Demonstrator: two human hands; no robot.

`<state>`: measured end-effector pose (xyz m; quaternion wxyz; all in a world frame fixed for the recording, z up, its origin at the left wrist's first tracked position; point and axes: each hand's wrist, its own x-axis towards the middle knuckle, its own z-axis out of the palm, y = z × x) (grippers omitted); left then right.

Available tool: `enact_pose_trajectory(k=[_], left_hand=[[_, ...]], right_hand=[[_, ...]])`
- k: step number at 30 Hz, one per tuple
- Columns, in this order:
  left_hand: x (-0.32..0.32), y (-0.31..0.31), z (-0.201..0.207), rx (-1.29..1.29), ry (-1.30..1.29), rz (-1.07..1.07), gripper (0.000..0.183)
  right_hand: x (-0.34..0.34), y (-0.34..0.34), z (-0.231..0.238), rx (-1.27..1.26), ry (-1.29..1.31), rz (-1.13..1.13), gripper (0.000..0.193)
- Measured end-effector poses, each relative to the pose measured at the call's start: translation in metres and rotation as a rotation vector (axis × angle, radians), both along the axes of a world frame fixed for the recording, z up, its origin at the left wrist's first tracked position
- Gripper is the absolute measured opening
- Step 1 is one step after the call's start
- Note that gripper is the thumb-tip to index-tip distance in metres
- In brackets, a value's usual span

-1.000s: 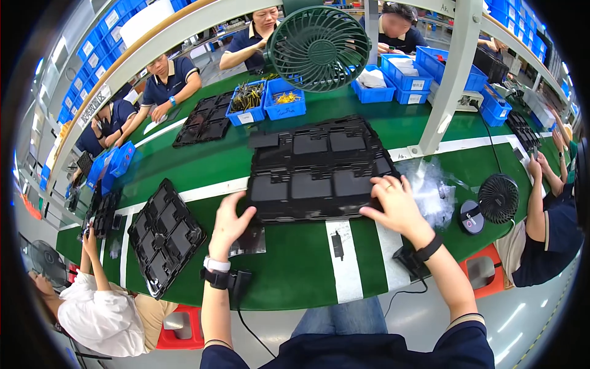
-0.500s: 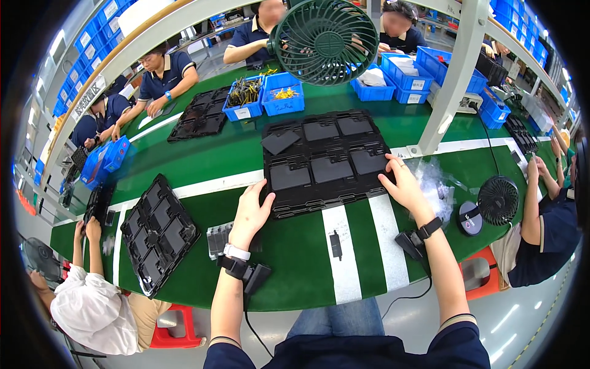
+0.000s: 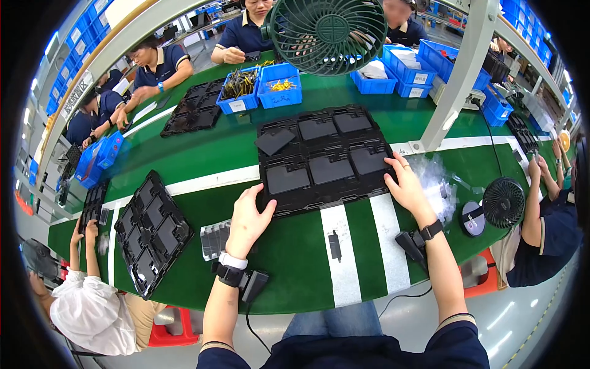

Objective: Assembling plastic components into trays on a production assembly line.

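Observation:
A black plastic tray (image 3: 310,202) with several compartments lies in front of me on the green work surface. Flat dark rectangular parts (image 3: 330,169) fill its compartments. One loose part (image 3: 275,141) rests at a slant over the far left compartment. My left hand (image 3: 246,221) grips the near left corner, its thumb along the edge. At the right side, my right hand (image 3: 407,187) holds the tray's edge between thumb and fingers. Beside my left wrist lies a stack of clear-and-grey strips (image 3: 215,240).
Another filled black tray (image 3: 153,234) lies to the left. Blue bins (image 3: 279,95) with yellow and black parts stand beyond. A green fan (image 3: 329,31) hangs overhead near a white post (image 3: 458,80). Crumpled clear film (image 3: 433,184) and a small black fan (image 3: 503,194) are at the right. Co-workers sit around.
My view has shifted slightly, while both hands keep their hold on the tray, which stays in place. Across the table, a co-worker's hand has come into sight beside the green fan.

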<state>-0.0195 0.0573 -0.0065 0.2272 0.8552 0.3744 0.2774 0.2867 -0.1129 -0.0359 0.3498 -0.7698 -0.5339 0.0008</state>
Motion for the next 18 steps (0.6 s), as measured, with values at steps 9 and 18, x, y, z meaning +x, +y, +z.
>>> enact_pose_trajectory(k=[9, 18], left_hand=[[0.016, -0.022, 0.024, -0.018, -0.234, -0.246, 0.021], [0.038, -0.051, 0.006, -0.383, 0.091, -0.627, 0.018]], right_hand=[[-0.009, 0.005, 0.007, 0.063, -0.098, -0.080, 0.039], [-0.010, 0.033, 0.003, 0.049, -0.194, -0.063, 0.041]])
